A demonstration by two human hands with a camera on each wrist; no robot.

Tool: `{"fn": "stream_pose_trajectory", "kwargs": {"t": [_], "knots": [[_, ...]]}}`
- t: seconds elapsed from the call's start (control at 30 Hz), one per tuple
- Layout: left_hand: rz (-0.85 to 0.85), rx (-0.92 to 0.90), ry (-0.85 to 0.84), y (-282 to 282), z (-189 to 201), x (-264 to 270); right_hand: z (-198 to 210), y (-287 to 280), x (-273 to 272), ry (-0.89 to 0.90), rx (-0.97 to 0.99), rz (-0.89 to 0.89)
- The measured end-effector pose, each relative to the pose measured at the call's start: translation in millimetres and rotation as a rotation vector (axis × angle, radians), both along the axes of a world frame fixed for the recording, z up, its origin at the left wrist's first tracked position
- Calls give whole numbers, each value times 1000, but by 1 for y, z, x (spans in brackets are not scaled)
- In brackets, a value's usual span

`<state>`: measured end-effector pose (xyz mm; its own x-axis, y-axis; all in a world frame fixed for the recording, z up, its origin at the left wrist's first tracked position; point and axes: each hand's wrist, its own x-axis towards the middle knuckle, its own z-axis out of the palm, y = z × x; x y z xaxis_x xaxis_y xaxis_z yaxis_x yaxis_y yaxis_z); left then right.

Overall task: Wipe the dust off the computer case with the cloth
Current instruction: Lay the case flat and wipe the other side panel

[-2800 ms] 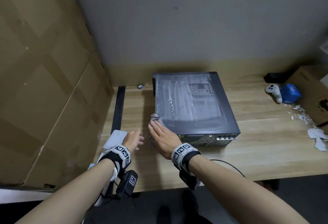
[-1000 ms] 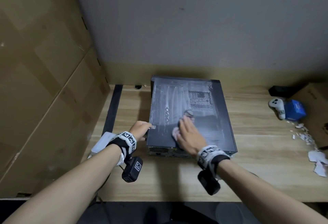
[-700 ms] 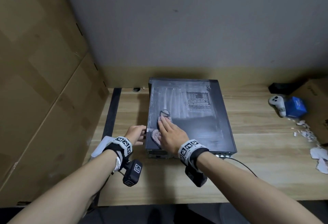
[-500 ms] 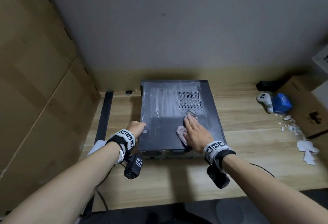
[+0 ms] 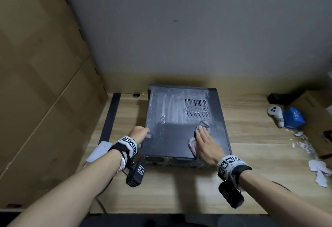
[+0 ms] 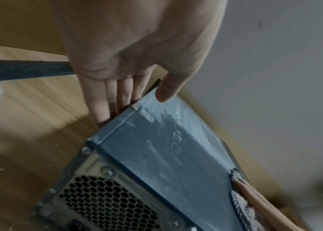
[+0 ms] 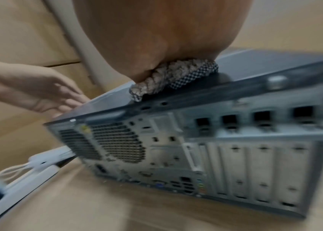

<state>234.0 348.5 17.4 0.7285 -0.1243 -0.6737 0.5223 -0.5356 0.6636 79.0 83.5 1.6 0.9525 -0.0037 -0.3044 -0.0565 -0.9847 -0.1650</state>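
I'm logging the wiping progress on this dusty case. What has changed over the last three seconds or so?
The right hand carried the pinkish-grey cloth from the left side of the black computer case onto its top panel and swept it back and forth, ending at the right; the near half now looks dark and clean. The left hand moved from the wooden desk to brace the case's left edge. The far half remains dusty.

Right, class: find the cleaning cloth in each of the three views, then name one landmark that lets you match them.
Head: the cloth lies right of centre on the computer case, under the right hand.
Left wrist: bottom right corner, on the case's panel.
Right wrist: upper centre, squashed beneath the palm.
Shared landmark: the case's near top edge.
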Motion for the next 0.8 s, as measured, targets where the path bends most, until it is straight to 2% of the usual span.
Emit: {"fn": "stream_pose_trajectory", "kwargs": {"t": [0.17,0.27,0.37,0.6,0.8], "knots": [[199,-214,99,14,9,-12,-1,69,31,-90,85,456],[238,-206,100,24,7,-18,-4,101,50,-129,64,684],[261,-164,106,37,1,-24,-6,113,74,-171,75,808],[296,-118,130,53,-13,-36,-2,134,136,-15,-51,677],[160,-124,106,41,0,-33,-6,116,178,-39,-84,475]]}}
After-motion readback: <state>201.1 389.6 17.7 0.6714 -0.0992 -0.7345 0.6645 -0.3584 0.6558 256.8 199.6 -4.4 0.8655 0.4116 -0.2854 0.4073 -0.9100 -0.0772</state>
